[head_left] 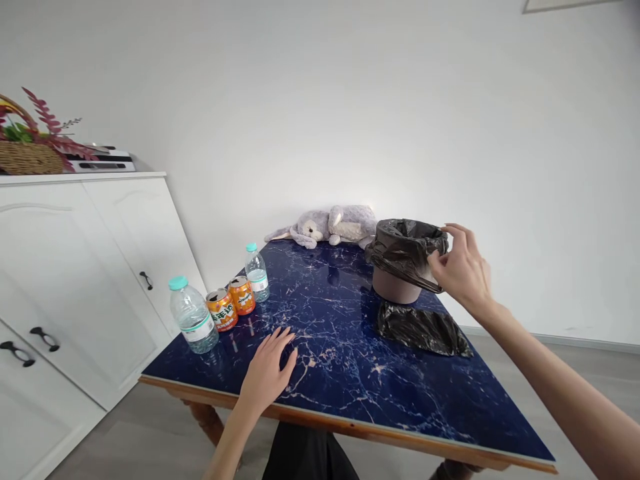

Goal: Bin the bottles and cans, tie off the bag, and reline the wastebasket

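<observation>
My left hand [270,367] lies on the near part of the blue marbled tabletop [330,373], its fingers stretched out and nothing in it. At the right side of a small bin [396,288] is my right hand [465,267], thumb and fingers apart beside the rim; whether they touch the liner cannot be told. A black bin bag [400,250] lines the bin and hangs over its rim. Another black plastic bag [423,330] lies folded flat in front of the bin.
Left on the table stand two orange cans [222,310] between a nearer water bottle [195,320] and a farther water bottle [257,273]. A grey plush rabbit [330,225] lies along the back edge. White cabinets [100,267] flank the left side, with a flower basket [30,157] on top.
</observation>
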{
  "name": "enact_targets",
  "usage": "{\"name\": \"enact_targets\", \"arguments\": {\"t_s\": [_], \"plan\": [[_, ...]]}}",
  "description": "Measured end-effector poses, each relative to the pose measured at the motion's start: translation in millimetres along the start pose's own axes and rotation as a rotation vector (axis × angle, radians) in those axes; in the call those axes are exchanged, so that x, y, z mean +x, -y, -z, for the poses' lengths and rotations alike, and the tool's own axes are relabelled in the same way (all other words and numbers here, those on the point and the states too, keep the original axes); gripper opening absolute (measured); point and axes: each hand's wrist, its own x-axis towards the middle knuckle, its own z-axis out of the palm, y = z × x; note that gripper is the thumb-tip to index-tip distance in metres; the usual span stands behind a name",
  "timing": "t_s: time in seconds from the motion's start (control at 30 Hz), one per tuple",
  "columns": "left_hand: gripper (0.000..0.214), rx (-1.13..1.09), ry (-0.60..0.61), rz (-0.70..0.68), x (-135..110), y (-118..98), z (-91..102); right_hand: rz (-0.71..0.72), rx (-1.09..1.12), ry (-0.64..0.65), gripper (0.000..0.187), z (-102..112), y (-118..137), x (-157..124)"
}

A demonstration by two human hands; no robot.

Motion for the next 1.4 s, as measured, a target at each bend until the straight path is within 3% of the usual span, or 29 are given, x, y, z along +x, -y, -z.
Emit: {"name": "enact_targets", "arguments": {"t_s": [0.13, 0.2, 0.6, 0.9, 1.13, 1.4], "plan": [[0.041, -0.001, 0.003, 0.002, -1, -1, 2.0, -0.062, -0.165, 0.248, 0.055, -19, -2, 17], [0.041, -0.008, -0.002, 0.003, -2, -1, 2.6, -0.06, -0.183, 0.31, 0.054, -30, -5, 22], [0.04, -0.024, -0.004, 0.008, -4, -1, 1.5, 0.007, -0.012, 0.285, 0.054, -60, -6, 40], [0.039, -0.028, -0.001, 0.006, -5, 0, 1.3, 0.097, 0.113, 0.299, 0.043, -77, 38, 44], [0.038, -0.05, -0.014, 0.004, -6, -2, 1.2, 0.187, 0.211, 0.375, 0.037, -56, 85, 22], [0.038, -0.069, -0.014, 0.007, -7, -2, 0.8, 0.255, 0.349, 0.47, 0.023, 3, 128, -18]]}}
